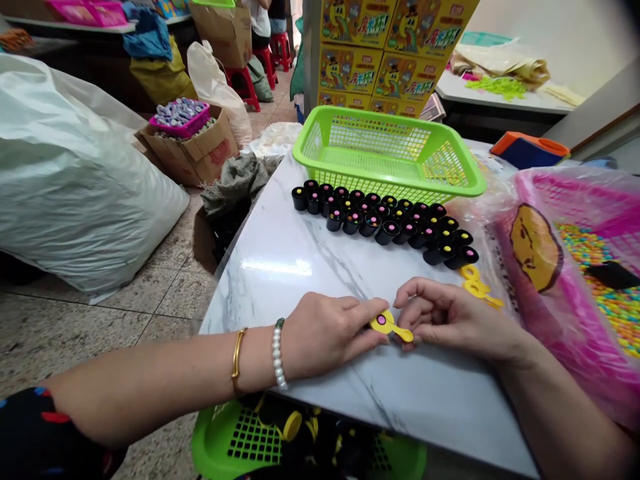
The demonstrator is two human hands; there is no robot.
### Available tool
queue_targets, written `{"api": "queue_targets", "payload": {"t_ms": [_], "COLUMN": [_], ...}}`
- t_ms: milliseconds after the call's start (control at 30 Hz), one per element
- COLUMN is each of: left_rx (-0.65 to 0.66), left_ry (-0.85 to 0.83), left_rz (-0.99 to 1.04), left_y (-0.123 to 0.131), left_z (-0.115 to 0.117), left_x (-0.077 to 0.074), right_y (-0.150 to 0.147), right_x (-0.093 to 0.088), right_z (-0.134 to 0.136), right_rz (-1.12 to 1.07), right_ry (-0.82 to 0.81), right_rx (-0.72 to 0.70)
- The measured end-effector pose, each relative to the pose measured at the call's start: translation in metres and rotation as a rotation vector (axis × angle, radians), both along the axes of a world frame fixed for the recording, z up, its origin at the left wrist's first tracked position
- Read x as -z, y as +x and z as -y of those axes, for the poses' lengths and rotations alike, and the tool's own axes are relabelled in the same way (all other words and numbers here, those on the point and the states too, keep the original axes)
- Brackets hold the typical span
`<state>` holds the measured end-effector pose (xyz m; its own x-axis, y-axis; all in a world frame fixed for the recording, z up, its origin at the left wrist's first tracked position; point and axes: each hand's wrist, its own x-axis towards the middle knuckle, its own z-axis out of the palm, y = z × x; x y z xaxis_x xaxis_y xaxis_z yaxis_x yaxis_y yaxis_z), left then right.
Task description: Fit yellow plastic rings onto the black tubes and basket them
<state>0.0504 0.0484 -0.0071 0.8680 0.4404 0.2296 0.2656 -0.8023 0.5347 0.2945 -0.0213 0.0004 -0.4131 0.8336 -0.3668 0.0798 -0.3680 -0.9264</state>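
My left hand [330, 330] pinches a small yellow spoon-shaped piece [383, 323] between thumb and forefinger. The piece has a round head with a pink dot in a dark centre, and its short handle points right. My right hand [445, 317] has its fingers curled, with thumb and fingertips at the handle's end. What lies under the round head is hidden. Beyond my hands stand several rows of small black cups [371, 225], with pink or yellow dots in their middles. Beside my right hand lie a few more yellow pieces with rings and handles [477, 288].
A green basket [310, 152] stands behind the cups on the marbled table [260, 303]. At right, a plastic-lined pink basket [537, 320] holds colourful beads [620, 320]. Below the table edge is another green basket [207, 443] with black and yellow parts. A large white sack [85, 173] fills the left.
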Motion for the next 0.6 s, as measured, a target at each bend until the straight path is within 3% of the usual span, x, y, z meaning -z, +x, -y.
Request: {"api": "queue_targets", "payload": {"t_ms": [133, 267, 467, 600], "left_rx": [-0.011, 0.006, 0.031, 0.029], "left_ry": [0.048, -0.069, -0.186, -0.258], "left_rz": [-0.089, -0.024, 0.014, 0.000], "left_y": [-0.001, 0.000, 0.003, 0.005], "left_z": [0.000, -0.006, -0.009, -0.008], "left_x": [-0.002, 0.000, 0.005, -0.002], "right_y": [-0.006, -0.029, -0.052, -0.052], "right_x": [0.001, -0.004, -0.011, -0.007], "right_z": [0.002, 0.000, -0.009, -0.011], "right_rz": [0.036, 0.114, 0.217, 0.216], "right_ry": [0.085, 0.195, -0.002, -0.014], "right_rx": [0.097, 0.190, 0.200, 0.152]}}
